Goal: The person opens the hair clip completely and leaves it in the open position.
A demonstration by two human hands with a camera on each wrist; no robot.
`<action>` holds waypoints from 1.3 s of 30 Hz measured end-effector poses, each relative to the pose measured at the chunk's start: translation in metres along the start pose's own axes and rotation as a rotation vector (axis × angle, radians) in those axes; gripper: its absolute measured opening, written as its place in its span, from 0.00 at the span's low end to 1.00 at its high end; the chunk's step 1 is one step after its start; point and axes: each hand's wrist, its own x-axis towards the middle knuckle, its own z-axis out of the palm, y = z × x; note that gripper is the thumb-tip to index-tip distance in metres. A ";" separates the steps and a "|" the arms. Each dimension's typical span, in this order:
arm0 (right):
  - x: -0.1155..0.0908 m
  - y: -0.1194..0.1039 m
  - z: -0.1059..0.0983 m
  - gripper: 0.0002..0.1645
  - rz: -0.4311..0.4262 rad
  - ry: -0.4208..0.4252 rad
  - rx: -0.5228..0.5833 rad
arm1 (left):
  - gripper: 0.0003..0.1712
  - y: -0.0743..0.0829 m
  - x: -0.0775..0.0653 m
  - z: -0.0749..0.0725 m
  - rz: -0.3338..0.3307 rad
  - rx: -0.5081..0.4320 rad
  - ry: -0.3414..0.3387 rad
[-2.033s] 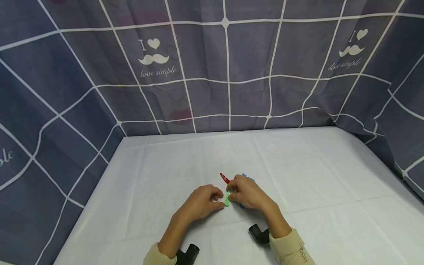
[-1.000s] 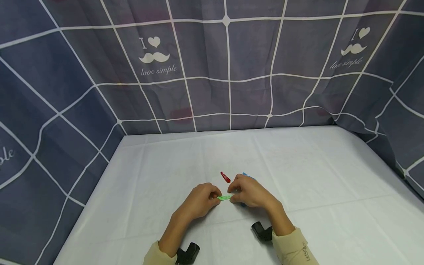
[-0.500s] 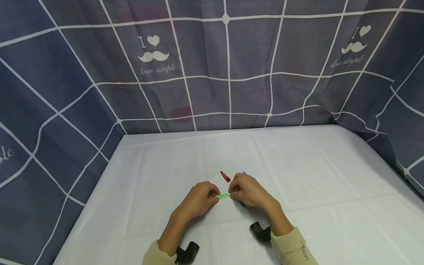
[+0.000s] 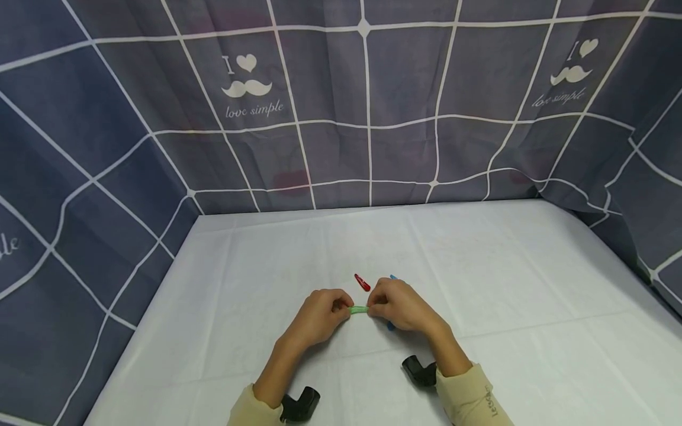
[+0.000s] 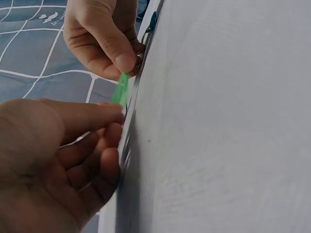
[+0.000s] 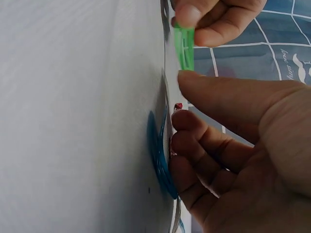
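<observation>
A green snap hair clip (image 4: 359,309) stretches sideways between my two hands in the head view. My left hand (image 4: 319,315) pinches its left end between thumb and fingers. At the other end, the thumb and forefinger of my right hand (image 4: 398,305) hold it. The right wrist view shows the green clip's slotted face, both tips covered by fingers. Just beyond the hands lies a red hair clip (image 4: 362,282). One blue hair clip (image 6: 160,155) lies beside my right hand's curled fingers, mostly hidden from the head view. Another blue clip (image 4: 393,277) peeks out behind that hand.
A white cloth (image 4: 256,266) covers the table. Dark grid-patterned curtains (image 4: 330,154) rise at its back and sides. Black wrist devices (image 4: 301,404) sit at both wrists, close to the tabletop.
The green clip has turned from pointing toward me to lying crosswise, and both hands now pinch it. Hands and clip have shifted slightly away from me. The red clip stays put.
</observation>
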 end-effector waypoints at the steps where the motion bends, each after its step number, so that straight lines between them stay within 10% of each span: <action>1: 0.000 0.001 0.000 0.05 0.005 0.001 0.020 | 0.03 0.000 0.000 0.000 -0.009 -0.018 0.011; 15: 0.001 -0.003 -0.010 0.07 0.015 -0.024 0.349 | 0.03 0.006 0.000 -0.015 -0.047 -0.237 0.123; 39: -0.006 -0.040 -0.027 0.10 -0.122 0.096 0.427 | 0.04 0.029 -0.007 -0.035 0.044 -0.290 0.248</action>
